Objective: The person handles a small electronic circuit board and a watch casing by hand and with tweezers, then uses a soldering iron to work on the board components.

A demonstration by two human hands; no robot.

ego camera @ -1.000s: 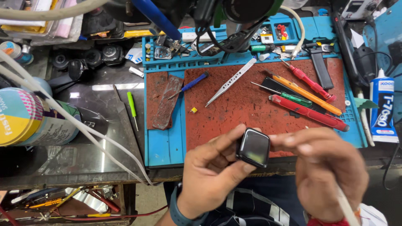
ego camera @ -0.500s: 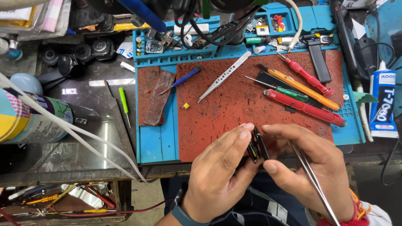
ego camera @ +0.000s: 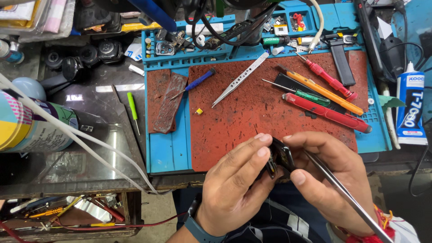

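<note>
You pinch the small black watch body (ego camera: 280, 157) edge-on between both hands at 6 o'clock, just off the red mat (ego camera: 252, 112). Your left hand (ego camera: 234, 189) clamps it; your right hand (ego camera: 333, 184) also carries metal tweezers (ego camera: 346, 198). Keep fingertips on the rim. At 12 o'clock, the blue tray (ego camera: 189, 58) holds small parts.

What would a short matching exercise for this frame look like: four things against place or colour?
Things:
1. watch body
2. glue tube
3. silver tweezers
4. green screwdriver

Descriptions:
a. on the dark glass, left of the blue mat
b. between both hands
c. white and blue, at the right edge
d. slanted on the red pad

Pairs: 1-b, 2-c, 3-d, 4-a
</note>
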